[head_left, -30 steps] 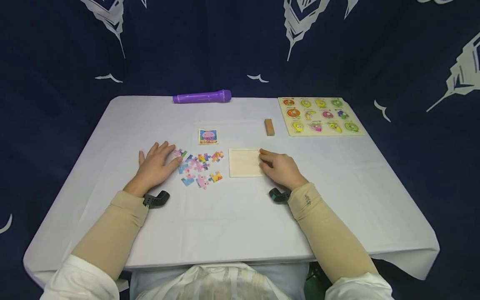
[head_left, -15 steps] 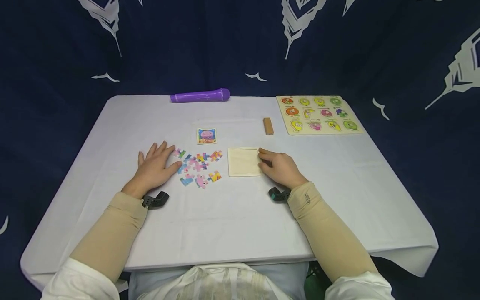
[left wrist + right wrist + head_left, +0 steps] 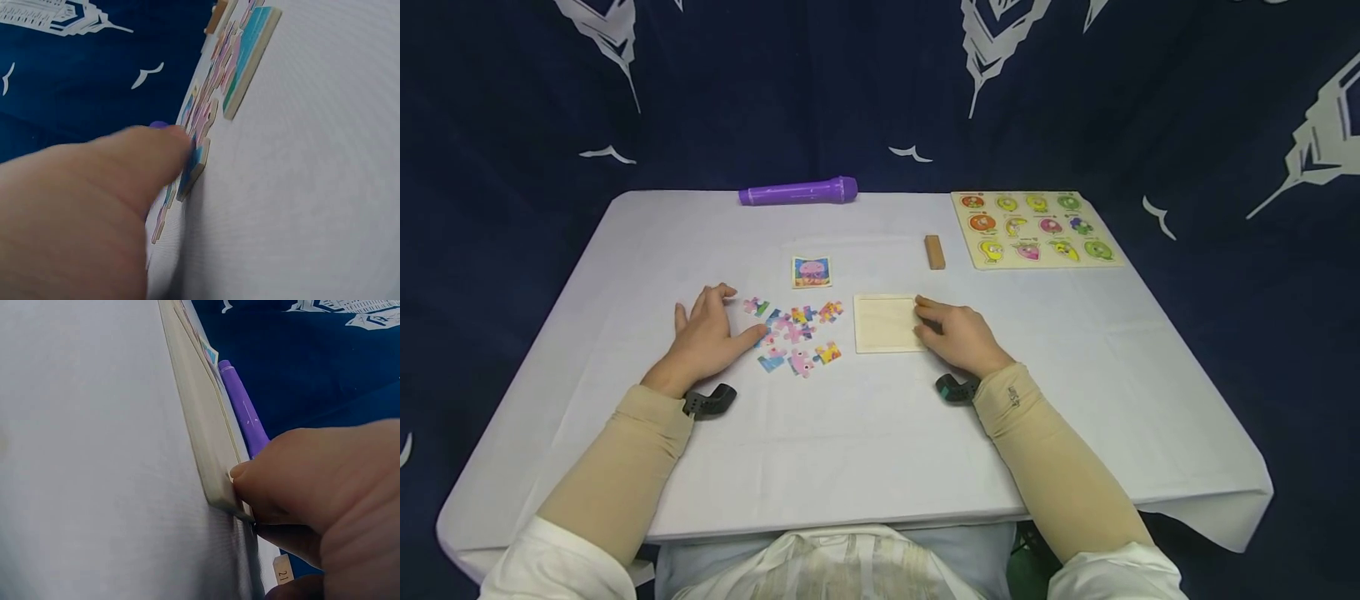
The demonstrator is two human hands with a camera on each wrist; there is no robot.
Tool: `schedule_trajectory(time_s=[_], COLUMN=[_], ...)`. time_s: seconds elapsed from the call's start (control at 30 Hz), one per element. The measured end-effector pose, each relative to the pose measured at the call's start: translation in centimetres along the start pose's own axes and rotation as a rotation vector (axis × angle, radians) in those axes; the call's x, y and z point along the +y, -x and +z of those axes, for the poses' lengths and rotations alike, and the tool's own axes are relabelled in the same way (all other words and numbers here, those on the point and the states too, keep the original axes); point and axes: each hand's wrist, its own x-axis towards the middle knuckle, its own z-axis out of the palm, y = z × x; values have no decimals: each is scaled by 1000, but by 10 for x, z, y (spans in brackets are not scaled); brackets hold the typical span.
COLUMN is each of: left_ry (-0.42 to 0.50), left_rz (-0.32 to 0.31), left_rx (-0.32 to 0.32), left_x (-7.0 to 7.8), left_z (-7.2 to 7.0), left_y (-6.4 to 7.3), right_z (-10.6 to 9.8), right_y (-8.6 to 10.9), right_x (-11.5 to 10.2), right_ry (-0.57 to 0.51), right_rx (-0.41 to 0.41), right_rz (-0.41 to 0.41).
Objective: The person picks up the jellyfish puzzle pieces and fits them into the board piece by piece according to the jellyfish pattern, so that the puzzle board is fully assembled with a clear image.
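Note:
The left hand point(image 3: 700, 343) lies at the left of a loose cluster of jigsaw pieces point(image 3: 797, 332), fingers spread. Its thumb reaches the cluster's left side; in the left wrist view the thumb tip is at a blue piece point(image 3: 195, 169), and the other fingers are hidden. With thumb and fingers, the right hand point(image 3: 961, 335) holds the right edge of a pale wooden puzzle tray point(image 3: 884, 325). The right wrist view has the thumb on the tray's rim point(image 3: 212, 462) at one corner. The tray lies flat on the table, right of the pieces.
A small picture tile point(image 3: 812, 272) lies behind the pieces. A purple toy microphone point(image 3: 798, 192) is at the table's far edge. Behind the tray stands a wooden block point(image 3: 935, 252), with a fruit puzzle board point(image 3: 1037, 231) to its right. White cloth point(image 3: 835, 450) covers the table.
The left hand's fingers have drawn back a little from the upper left piece, while its thumb remains at the cluster. The right hand and tray hold their place; the head view shifts slightly.

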Motion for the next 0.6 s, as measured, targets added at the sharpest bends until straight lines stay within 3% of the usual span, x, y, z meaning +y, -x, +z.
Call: schedule_trajectory(time_s=[0.6], left_ry=[-46], left_rz=[29], left_rx=[-27], left_x=[-1], left_z=[2], left_y=[-1], right_z=[1], right_y=[0], right_x=[1], right_ry=[-10], right_rx=[8], right_rz=[-3])
